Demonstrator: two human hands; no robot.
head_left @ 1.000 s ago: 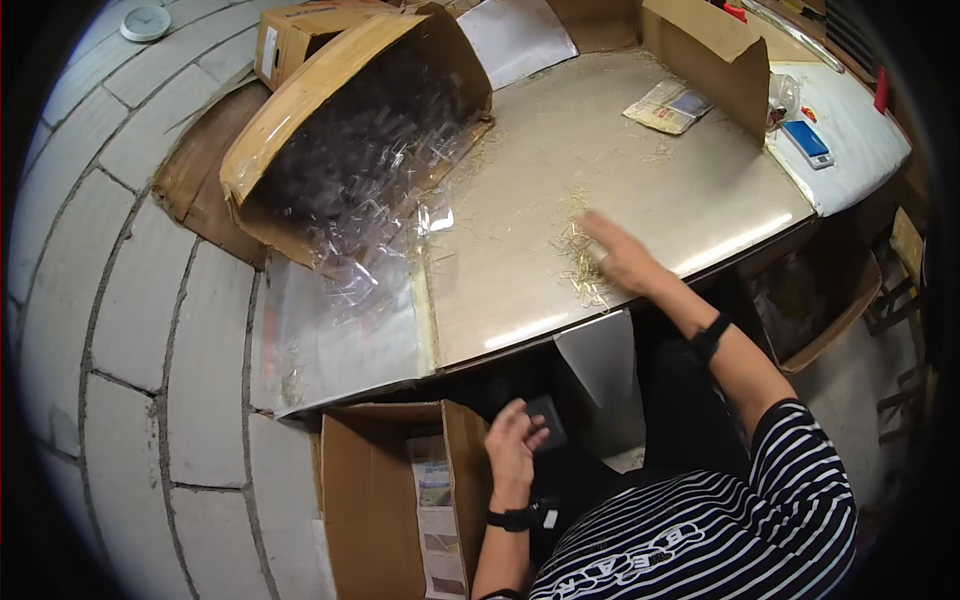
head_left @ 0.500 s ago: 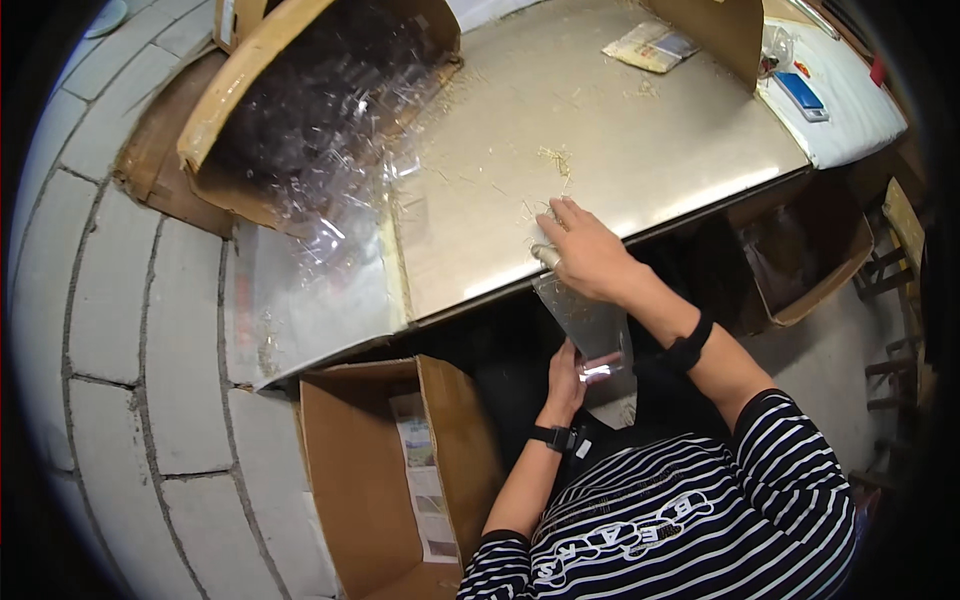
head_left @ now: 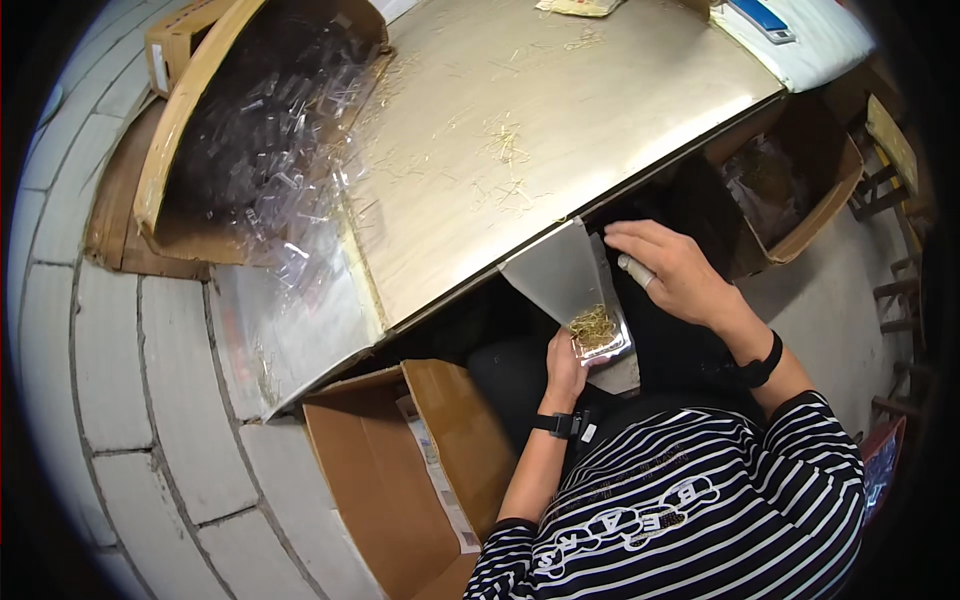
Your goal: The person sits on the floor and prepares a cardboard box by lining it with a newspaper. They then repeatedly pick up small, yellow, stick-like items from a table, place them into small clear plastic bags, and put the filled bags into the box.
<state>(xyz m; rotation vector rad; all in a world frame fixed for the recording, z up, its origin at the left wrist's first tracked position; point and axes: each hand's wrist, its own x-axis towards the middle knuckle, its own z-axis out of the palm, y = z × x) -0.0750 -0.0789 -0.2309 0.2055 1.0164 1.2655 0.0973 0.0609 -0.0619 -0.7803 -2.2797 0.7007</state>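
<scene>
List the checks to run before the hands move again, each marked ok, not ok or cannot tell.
1. Left hand steadying the clear container: ok, its fingers are at the container's side.
2. Right hand free: ok, it is off the tabletop and no object shows in it.
3. Finger wrap on the right hand: ok, in place.
4. Thin gold-coloured pieces all inside the container: cannot tell, they bunch near its rim by the grey chute.
5. Tabletop free of strays: not ok, loose gold-coloured pieces lie scattered there.
</scene>
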